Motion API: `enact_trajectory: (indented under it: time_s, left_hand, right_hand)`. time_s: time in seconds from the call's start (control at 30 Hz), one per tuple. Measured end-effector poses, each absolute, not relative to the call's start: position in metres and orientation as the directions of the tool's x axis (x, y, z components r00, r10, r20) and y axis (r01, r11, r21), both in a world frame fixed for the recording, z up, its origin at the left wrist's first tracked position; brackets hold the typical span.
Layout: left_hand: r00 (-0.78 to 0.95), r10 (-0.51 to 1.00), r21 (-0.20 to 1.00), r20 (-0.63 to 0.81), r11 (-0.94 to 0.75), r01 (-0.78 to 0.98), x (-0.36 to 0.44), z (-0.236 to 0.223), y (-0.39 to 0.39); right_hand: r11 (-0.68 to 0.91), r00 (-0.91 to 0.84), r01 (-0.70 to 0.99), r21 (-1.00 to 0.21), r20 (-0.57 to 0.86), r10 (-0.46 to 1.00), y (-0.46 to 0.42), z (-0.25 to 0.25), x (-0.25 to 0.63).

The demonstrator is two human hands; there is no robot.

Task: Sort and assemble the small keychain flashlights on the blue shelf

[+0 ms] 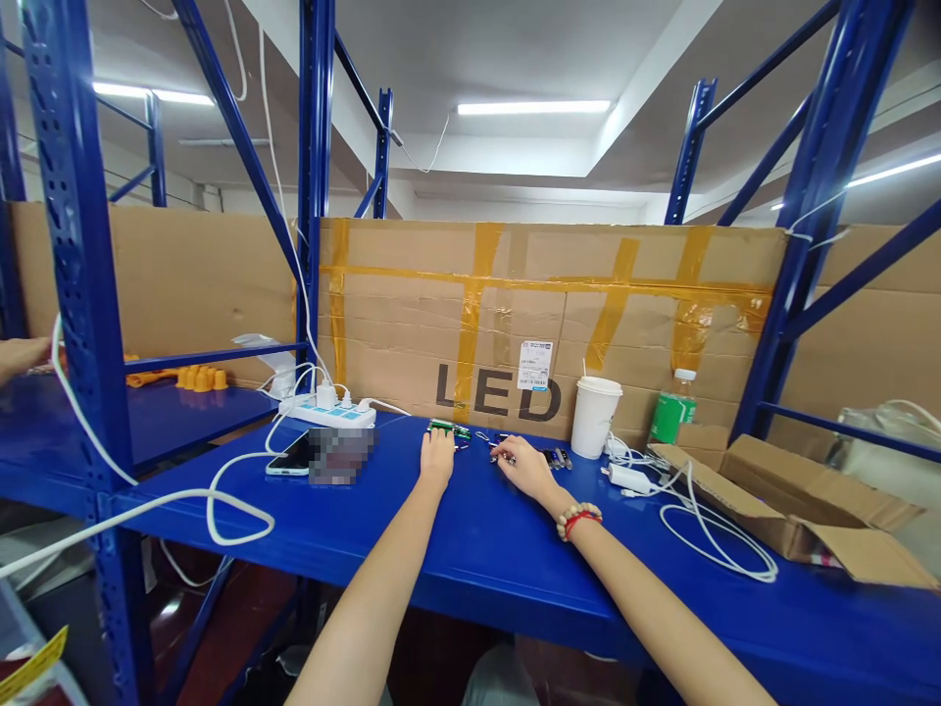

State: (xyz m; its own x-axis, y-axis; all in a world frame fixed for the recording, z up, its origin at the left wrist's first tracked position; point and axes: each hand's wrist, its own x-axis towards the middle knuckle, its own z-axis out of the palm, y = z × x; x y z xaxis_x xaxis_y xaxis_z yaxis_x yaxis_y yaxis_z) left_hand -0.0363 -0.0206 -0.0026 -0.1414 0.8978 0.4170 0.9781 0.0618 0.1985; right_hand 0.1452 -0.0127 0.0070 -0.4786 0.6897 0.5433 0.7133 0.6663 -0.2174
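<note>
My left hand [436, 456] lies on the blue shelf top [470, 549] with its fingers curled, touching a small green circuit board [449, 428] at its fingertips. My right hand [520, 463] rests a little to the right, fingers pinched on a small metal part [498, 453] that is too small to name. A beaded bracelet with a red band [577, 518] sits on my right wrist. More small dark and metal parts [557, 457] lie just right of that hand.
A white power strip [327, 414], a phone [290, 460] and white cables [221, 510] lie to the left. A white paper cup [594, 416], a green bottle [673, 412], a charger [629, 479] and an open cardboard box [794, 500] stand right. Taped cardboard marked LED [515, 324] backs the shelf. Another person's hand [19, 355] shows far left.
</note>
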Motion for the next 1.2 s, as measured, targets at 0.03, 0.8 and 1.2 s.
enact_trajectory:
  time_s: [0.03, 0.8, 1.2]
  left_hand:
    - [-0.134, 0.901, 0.203, 0.412, 0.052, 0.978, -0.037, -0.002, -0.022]
    - [-0.059, 0.952, 0.927, 0.299, -0.275, 0.255, -0.003, 0.006, -0.006]
    - [-0.115, 0.941, 0.928, 0.318, -0.284, 0.242, -0.002, 0.016, -0.012]
  right_hand:
    - [0.667, -0.481, 0.713, -0.215, 0.543, 0.689, -0.012, 0.007, 0.145]
    - [0.7, -0.362, 0.514, -0.495, 0.615, 0.7, -0.002, 0.003, 0.139]
    - [0.471, -0.3, 0.002, -0.882, 0.449, 0.842, 0.003, 0.001, 0.133]
